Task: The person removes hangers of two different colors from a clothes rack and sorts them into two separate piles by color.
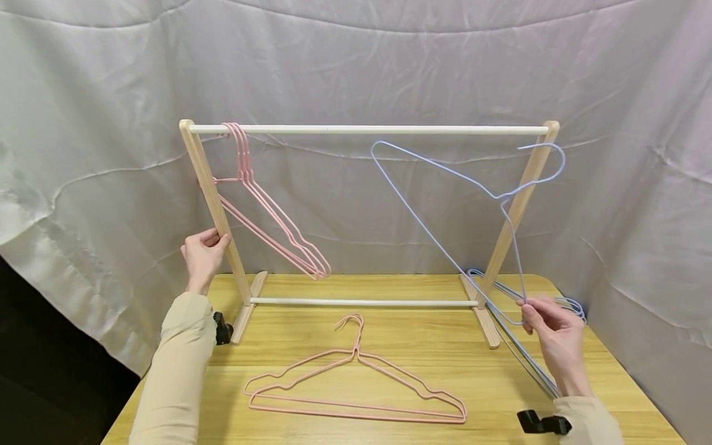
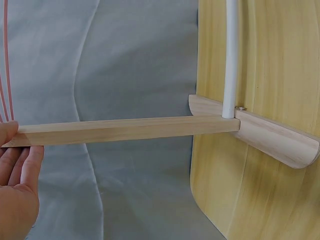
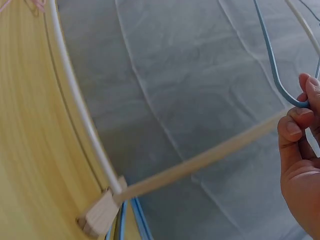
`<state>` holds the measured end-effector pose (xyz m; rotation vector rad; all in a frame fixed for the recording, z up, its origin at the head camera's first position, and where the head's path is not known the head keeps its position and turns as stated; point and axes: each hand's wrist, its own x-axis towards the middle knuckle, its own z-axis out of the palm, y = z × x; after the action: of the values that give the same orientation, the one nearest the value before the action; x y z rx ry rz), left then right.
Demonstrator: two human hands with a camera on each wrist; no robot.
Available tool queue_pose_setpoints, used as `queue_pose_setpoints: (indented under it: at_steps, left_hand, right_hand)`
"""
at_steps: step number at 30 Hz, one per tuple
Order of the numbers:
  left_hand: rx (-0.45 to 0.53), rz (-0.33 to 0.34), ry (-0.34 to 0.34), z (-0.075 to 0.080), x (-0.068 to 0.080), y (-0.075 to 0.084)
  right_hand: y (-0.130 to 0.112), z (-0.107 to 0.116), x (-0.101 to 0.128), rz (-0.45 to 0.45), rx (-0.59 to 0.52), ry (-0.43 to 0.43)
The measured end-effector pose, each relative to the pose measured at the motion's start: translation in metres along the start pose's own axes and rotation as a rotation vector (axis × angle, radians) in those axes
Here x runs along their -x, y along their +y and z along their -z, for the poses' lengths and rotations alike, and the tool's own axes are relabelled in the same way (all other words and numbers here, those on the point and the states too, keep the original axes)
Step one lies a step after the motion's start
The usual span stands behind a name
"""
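On the yellow wooden table (image 1: 434, 358), before a grey draped cloth (image 1: 356, 62), stands one wooden rack with white rails (image 1: 367, 130). Pink wire hangers: three or so hang bunched at the rail's left end (image 1: 261, 204), exact count uncertain; two more lie flat on the table in front (image 1: 356, 383). Light blue wire hangers: one is held up (image 1: 445, 198), tilted, its hook near the rack's right post and below the rail; several lie stacked by the right foot (image 1: 528, 358), count not clear.

Left hand (image 1: 203, 256) grips the rack's left post; the left wrist view confirms thumb above and fingers (image 2: 22, 165) below the post, detail the head view lacks. Right hand (image 1: 556, 337) pinches the raised blue hanger at its lower corner; the right wrist view shows fingertips (image 3: 295, 127) closed on the wire bend. Two black clips (image 1: 542, 423) sit at the table edges, near the sleeves.
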<state>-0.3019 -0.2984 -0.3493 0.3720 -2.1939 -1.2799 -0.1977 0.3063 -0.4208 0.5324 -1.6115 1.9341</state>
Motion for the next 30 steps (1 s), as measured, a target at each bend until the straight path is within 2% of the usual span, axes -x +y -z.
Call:
queue_pose_setpoints:
  at_steps: [3, 6, 9, 11, 16, 21, 25, 30]
  left_hand:
    - [0.007, 0.0, 0.001, 0.0, 0.0, 0.0]
    - [0.016, -0.005, 0.003, 0.0, 0.0, 0.0]
    - [0.025, -0.01, 0.003, 0.0, 0.001, 0.0]
    - [0.029, -0.013, 0.002, 0.0, 0.001, 0.0]
    - [0.033, -0.019, 0.001, 0.0, 0.002, 0.0]
    - [0.028, -0.024, 0.008, 0.0, 0.002, 0.0]
    - [0.029, -0.027, 0.009, 0.0, 0.002, 0.0]
    - [0.029, -0.023, 0.008, 0.0, 0.002, 0.0]
  right_hand:
    - [0.002, 0.011, 0.006, -0.002, -0.002, 0.027]
    - [0.006, 0.021, 0.009, 0.031, -0.049, 0.051]
    - [0.011, 0.03, 0.013, 0.064, -0.143, 0.067]
    - [0.014, 0.036, 0.015, 0.072, -0.258, 0.067]
    - [0.018, 0.049, 0.021, 0.058, -0.403, 0.126]
    - [0.021, 0.057, 0.024, 0.092, -0.56, 0.148]
    - [0.022, 0.066, 0.026, 0.102, -0.584, 0.169]
    - [0.024, 0.077, 0.03, 0.122, -0.608, 0.237]
